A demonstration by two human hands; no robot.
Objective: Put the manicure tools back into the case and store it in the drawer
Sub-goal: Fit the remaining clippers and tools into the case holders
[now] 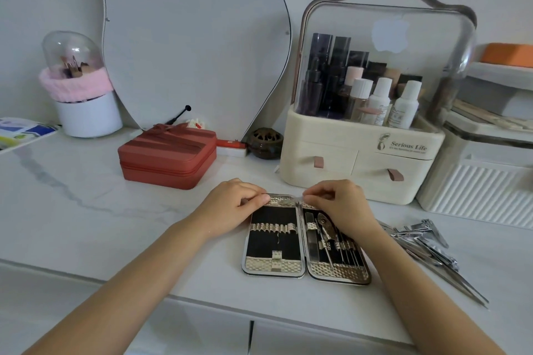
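The manicure case (274,242) lies open flat on the white counter, black lining with metallic bands. Its left half holds no tools; the right half holds several tools (328,239) in its loops. My left hand (230,207) rests at the case's far left corner and my right hand (343,204) at the far right corner. Both have curled fingers that pinch a thin silver tool (284,196) lying across the case's far edge. A pile of loose steel manicure tools (427,248) lies on the counter right of the case.
A red zipped box (167,158) sits behind left. A cream cosmetics organiser (360,170) with two small drawers stands behind the case, a white ribbed box (476,193) to its right. A brush holder (83,95) and mirror (187,37) stand at the back. Counter-front drawers (251,337) are below.
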